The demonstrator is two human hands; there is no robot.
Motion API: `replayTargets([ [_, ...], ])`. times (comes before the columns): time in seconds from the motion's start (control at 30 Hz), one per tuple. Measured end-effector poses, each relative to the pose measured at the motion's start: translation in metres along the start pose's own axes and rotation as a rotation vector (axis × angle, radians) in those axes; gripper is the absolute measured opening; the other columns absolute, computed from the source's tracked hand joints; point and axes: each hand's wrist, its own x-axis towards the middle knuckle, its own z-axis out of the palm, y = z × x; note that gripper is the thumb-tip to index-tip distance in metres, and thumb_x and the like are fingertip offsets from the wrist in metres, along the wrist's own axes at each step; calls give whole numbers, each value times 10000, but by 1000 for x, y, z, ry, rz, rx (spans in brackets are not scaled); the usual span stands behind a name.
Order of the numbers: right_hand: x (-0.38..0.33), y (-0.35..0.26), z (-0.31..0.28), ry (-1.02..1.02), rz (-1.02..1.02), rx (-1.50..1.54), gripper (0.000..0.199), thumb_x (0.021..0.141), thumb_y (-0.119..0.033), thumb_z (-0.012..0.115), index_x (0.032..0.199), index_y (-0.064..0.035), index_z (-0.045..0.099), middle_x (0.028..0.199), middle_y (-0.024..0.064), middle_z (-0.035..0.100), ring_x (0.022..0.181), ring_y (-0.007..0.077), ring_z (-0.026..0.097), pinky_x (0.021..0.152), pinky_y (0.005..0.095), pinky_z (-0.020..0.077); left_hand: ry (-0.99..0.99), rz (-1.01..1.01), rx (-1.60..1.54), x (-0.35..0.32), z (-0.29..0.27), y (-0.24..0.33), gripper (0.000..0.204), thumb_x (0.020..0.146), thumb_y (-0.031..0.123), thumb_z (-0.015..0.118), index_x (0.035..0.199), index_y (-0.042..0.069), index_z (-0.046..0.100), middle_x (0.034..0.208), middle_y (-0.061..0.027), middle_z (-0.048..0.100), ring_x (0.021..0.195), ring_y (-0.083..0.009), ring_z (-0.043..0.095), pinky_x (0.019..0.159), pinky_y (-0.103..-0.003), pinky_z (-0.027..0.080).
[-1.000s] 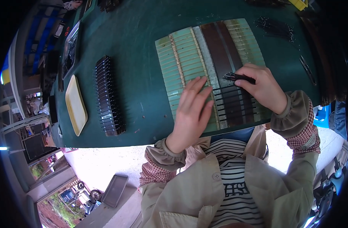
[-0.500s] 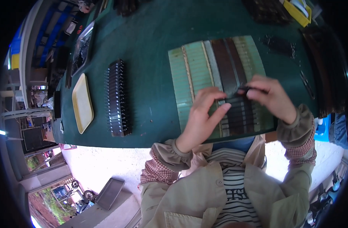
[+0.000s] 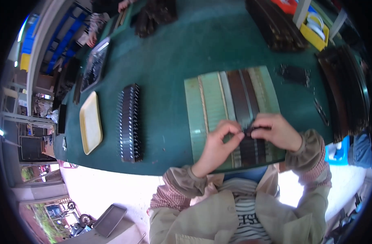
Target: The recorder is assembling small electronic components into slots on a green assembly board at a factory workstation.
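Both hands meet over a ridged green tray (image 3: 210, 101): the right hand (image 3: 277, 132) and left hand (image 3: 218, 144) pinch a small dark component (image 3: 251, 131) between their fingertips, its long axis running crosswise, directly above the tray's dark filled rows (image 3: 243, 93).

Both hands pinch a small dark part (image 3: 251, 131) over the ribbed green tray (image 3: 212, 97). Left of this grip, bare green table (image 3: 165, 73) lies open before the black component rack (image 3: 129, 118); right, loose dark pieces (image 3: 293, 74) crowd.
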Motion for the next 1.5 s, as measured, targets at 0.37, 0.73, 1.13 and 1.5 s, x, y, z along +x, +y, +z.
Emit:
replayTargets([
  [0.37,4,19,-12,98,155,72,137,744,-45,627,854,35,613,722,81,575,655,127,534,615,251,422,112,290,658,2,-29,9,104,769,-62,553,866,-23,557,1010,-119,574,991,-271,529,882,-341,396],
  [0.73,10,24,-5,115,80,-69,143,714,-43,635,837,24,612,751,135,596,660,223,574,627,274,446,46,314,758,-6,-28,5,155,763,-20,563,917,-22,574,1122,-145,539,1101,-325,472,922,-393,374],
  [1.13,1,16,-7,297,45,-367,154,724,-69,631,795,23,530,735,120,526,630,248,528,580,306,411,-109,348,932,-3,-18,11,338,768,74,601,1095,16,539,1243,-147,450,1148,-332,408,967,-410,323],
  [1.5,14,16,-9,73,12,57,127,752,-68,618,812,36,578,706,97,526,640,185,510,591,271,398,-21,96,358,18,-19,11,97,814,-4,535,911,-10,544,1033,-133,575,1062,-280,502,918,-335,369],
])
